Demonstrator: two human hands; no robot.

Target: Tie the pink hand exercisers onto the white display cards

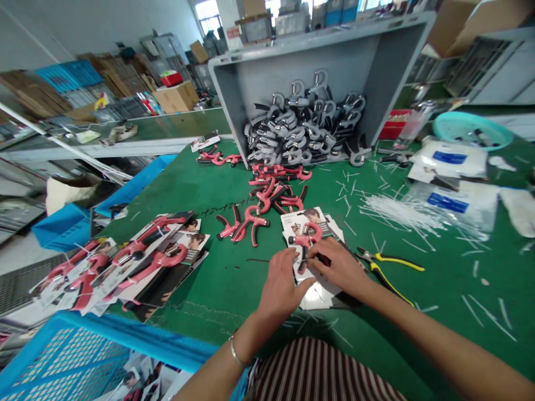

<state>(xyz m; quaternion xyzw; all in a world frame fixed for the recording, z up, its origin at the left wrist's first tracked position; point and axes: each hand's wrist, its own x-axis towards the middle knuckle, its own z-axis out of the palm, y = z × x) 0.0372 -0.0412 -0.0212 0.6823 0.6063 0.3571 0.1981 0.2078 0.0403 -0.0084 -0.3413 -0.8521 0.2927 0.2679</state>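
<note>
1. Nearest the camera: a blue basket (pixel 83 348) at lower left, with printed cards lying inside it.
2. The left hand (pixel 282 284) lies on the green table (pixel 234 278), fingers curled together and pinching at the lower end of a pink hand gripper (pixel 307 239); what sits between the fingertips is too small to tell, possibly a thin tie.
3. The right hand (pixel 340 267) meets the left hand from the other side, fingers bent and pressed down on the same spot, thumb and forefinger closed.
4. The pink hand gripper rests on a small stack of backing cards (pixel 321 292), directly ahead of both hands and touching them. Its long axis runs roughly away from the person, coil end farthest. Both hands are about equally near.
5. One pair of yellow-handled pliers (pixel 390 267) lies just beside the right hand, on its outer side.
6. To the left, about five carded pink grippers (pixel 125 262) fan out in an overlapping row.
7. Farther on: two loose pink grippers (pixel 242 225), then a tangled heap (pixel 278 186) of roughly eight.
8. A spread of white ties (pixel 397 214) lies to the right.
9. Farthest: one tipped grey bin (pixel 376 61) holding many grey grippers (pixel 301 128), uncountable.
</note>
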